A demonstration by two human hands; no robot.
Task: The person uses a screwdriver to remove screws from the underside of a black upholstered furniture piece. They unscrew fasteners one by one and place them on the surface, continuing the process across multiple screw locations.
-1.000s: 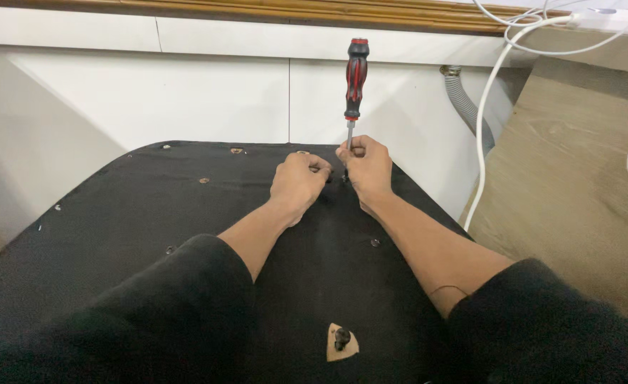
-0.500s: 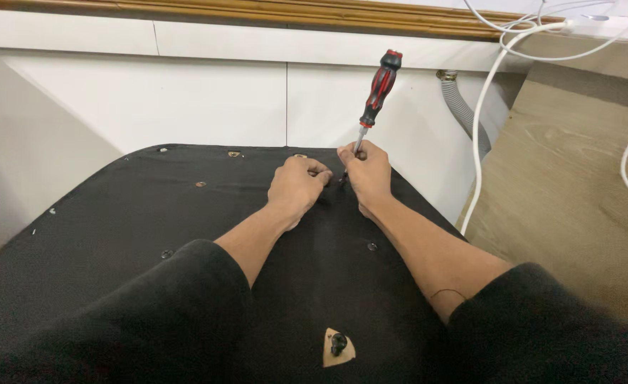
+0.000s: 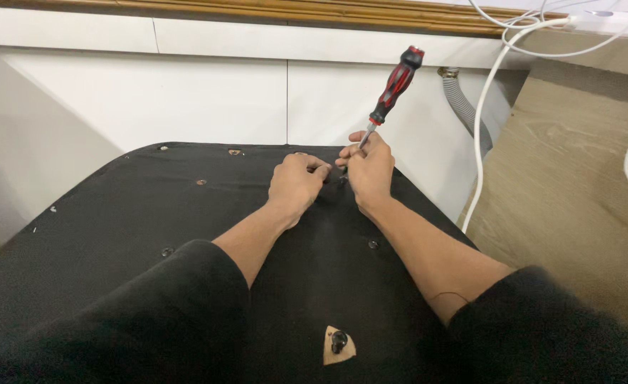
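The right hand (image 3: pixel 368 171) has its grip closed around the metal shaft of a red-and-black screwdriver (image 3: pixel 396 84), low down near the tip, with the handle leaning up and to the right; the tip meets the black fabric-covered panel (image 3: pixel 114 235) close to its far edge. The left hand (image 3: pixel 297 183) is curled into a loose fist just beside it, fingertips pinched at the same spot, though whether they hold a fastener cannot be made out. Judging by this, work on that one fixing point looks to be in progress, while several other small fasteners (image 3: pixel 202 182) dotted over the panel, and a black stud in a cut-out (image 3: pixel 339 343) near the body, are not being touched. The white wall (image 3: pixel 207 99) rises just behind the panel's far edge, a grey corrugated hose (image 3: pixel 463 103) and white cables (image 3: pixel 486 99) hang to the right, and a wooden board (image 3: pixel 577 185) lies there too; open panel spreads out to the left
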